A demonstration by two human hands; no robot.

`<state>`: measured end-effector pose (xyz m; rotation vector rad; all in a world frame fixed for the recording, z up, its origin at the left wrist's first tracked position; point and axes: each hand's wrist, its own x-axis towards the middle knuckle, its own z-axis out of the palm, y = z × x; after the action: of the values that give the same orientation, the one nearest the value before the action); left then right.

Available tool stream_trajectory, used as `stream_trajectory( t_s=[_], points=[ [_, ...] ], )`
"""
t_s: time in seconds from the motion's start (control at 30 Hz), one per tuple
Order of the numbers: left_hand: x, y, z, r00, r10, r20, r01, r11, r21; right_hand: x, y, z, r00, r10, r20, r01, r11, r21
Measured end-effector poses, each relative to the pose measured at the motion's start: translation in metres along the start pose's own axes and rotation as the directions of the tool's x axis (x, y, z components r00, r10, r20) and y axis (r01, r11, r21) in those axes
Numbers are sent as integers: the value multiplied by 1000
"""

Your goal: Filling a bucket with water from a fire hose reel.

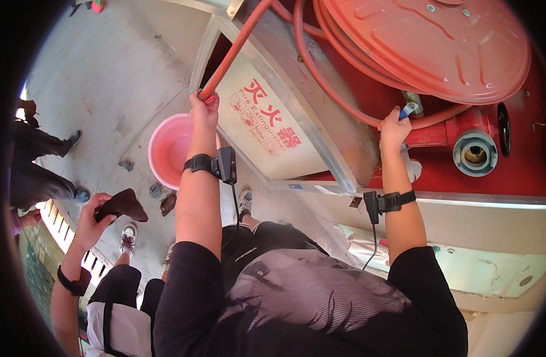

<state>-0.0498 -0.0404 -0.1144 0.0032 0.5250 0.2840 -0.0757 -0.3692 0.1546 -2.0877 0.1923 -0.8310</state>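
Note:
My left hand (205, 107) is closed around the end of a red fire hose (241, 42), above a pink plastic basin (159, 143) on the floor. My right hand (395, 127) is at the blue-handled valve lever (407, 110) beside the hose reel; its fingers curl near the lever and the hose, and the exact grip is partly hidden. The large red hose reel (433, 49) carries coils of the same hose inside a red cabinet. Below the valve, a grey-rimmed hydrant outlet (474, 153) faces outward. I cannot tell whether water runs from the hose.
A metal-framed cabinet door (273, 129) with fire extinguisher writing stands between my arms. A black handwheel (503, 129) is at the right. At the left, a co-worker's hand (94, 218) holds a dark cloth (122, 206); another person stands beyond. Dark debris (167, 204) lies by the basin.

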Motion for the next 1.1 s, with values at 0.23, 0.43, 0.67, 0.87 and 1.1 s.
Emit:
stream_trajectory(
  t_s=[0.23, 0.43, 0.67, 0.87, 1.1],
  points=[
    [-3, -6, -8, 999, 26, -26, -25, 999, 28, -7, 3, -6, 978, 63, 201, -111, 964, 242],
    [-27, -18, 9, 989, 49, -141, -62, 994, -90, -38, -35, 11, 996, 42, -82, -31, 990, 137],
    [-25, -10, 5, 993, 33, -115, -42, 996, -75, -22, -28, 4, 986, 67, 155, -101, 971, 219],
    [-27, -17, 8, 990, 15, -141, -31, 993, -111, -23, -27, 6, 991, 62, 117, -89, 969, 233],
    [-24, -22, 3, 993, 6, -116, -18, 994, -106, -22, -27, 3, 991, 69, 114, -92, 973, 210]
  ],
)
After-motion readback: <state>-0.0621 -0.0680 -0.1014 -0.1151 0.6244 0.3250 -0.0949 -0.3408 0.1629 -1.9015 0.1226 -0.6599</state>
